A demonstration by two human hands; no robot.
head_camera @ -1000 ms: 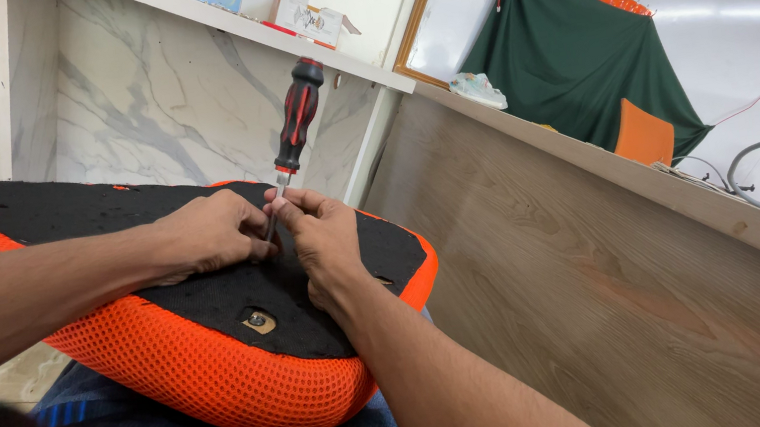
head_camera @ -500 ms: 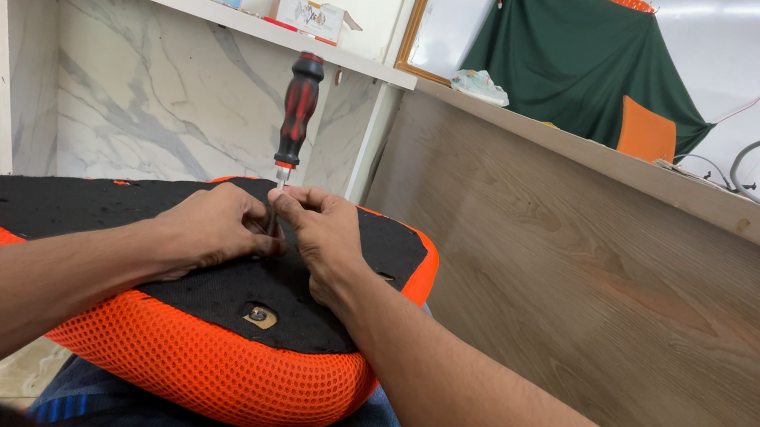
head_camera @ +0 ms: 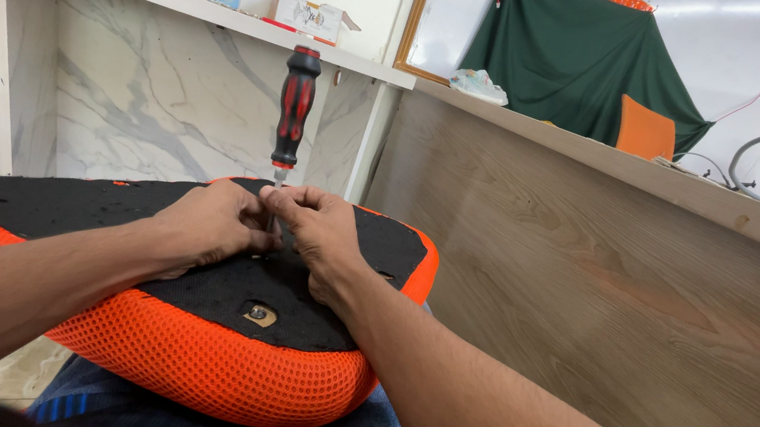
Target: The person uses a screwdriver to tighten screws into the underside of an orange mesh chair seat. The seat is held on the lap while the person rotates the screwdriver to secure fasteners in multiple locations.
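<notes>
I am pinching the screwdriver shaft with both my left hand and right hand; its handle is tilting up and far-right, tip down on the orange seat cushion.

Seat cushion: lies across the person's lap, underside up. Both hands rest on it near its right end, a screwdriver standing upright between them. Wooden panel to its right; shelf with boxes behind it.
</notes>
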